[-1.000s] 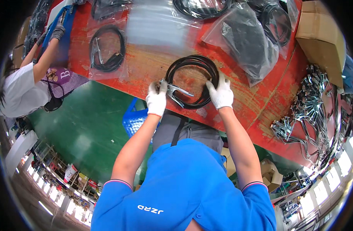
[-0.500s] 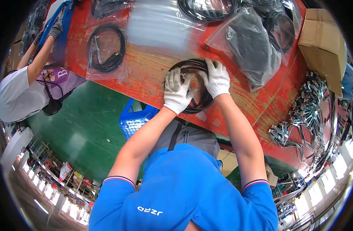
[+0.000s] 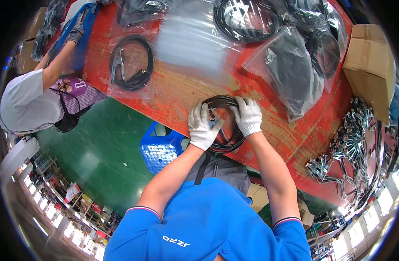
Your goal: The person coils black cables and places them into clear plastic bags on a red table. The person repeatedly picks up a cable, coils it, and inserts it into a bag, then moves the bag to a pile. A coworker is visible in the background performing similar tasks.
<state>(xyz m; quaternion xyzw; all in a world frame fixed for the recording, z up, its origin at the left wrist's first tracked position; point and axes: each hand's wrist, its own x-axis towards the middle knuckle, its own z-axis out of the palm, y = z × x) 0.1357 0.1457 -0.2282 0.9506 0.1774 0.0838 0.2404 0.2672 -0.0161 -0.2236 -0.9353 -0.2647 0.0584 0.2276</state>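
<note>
A coil of black cable (image 3: 229, 147) lies near the front edge of the red, worn table. My left hand (image 3: 201, 127), in a white knit glove, grips the coil's left side, its thumb reaching toward the ring's middle. On the upper right side, my right hand (image 3: 249, 116), gloved the same way, curls its fingers over the cable, thumb inward. Inside the ring show a small copper-coloured end and a thin bluish piece, both partly hidden by the left hand. What lies beneath the palms is hidden.
Beyond my hands lie a bagged cable coil (image 3: 143, 79), a stack of clear plastic bags (image 3: 188, 48) and a bag with dark contents (image 3: 286, 71). At right are a cardboard box (image 3: 367, 61) and metal-ended cables (image 3: 349, 139). A blue stool (image 3: 158, 155) stands below left; a co-worker (image 3: 31, 102) is far left.
Both hands and the cable coil have come nearer to me, toward the table's front edge. My left fingers have closed more around the coil's side. The whole view has also shifted slightly.
</note>
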